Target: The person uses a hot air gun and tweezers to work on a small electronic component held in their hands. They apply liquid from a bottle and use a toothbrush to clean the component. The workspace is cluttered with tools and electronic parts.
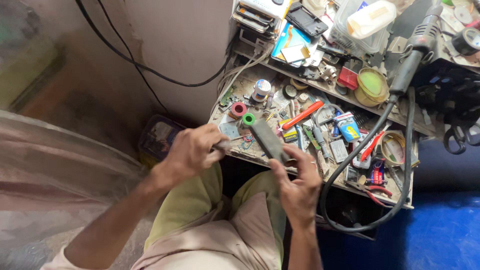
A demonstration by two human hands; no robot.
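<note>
My right hand [299, 182] grips the near end of a flat grey bar-shaped device [267, 139], which slants up and away over the workbench edge. My left hand [192, 150] is closed around a small thin tool [222, 146] whose tip points toward the grey device; the tool is mostly hidden by my fingers. Both hands hover above my lap, just in front of the cluttered workbench [320, 175].
The bench holds a green tape roll [248, 119], a red roll [238, 109], an orange-handled tool [301, 115], red pliers [374, 190], a yellow-lidded tin [372, 86] and several small parts. A thick black hose [350, 165] loops off the front. Phones are stacked [257, 15] on a shelf.
</note>
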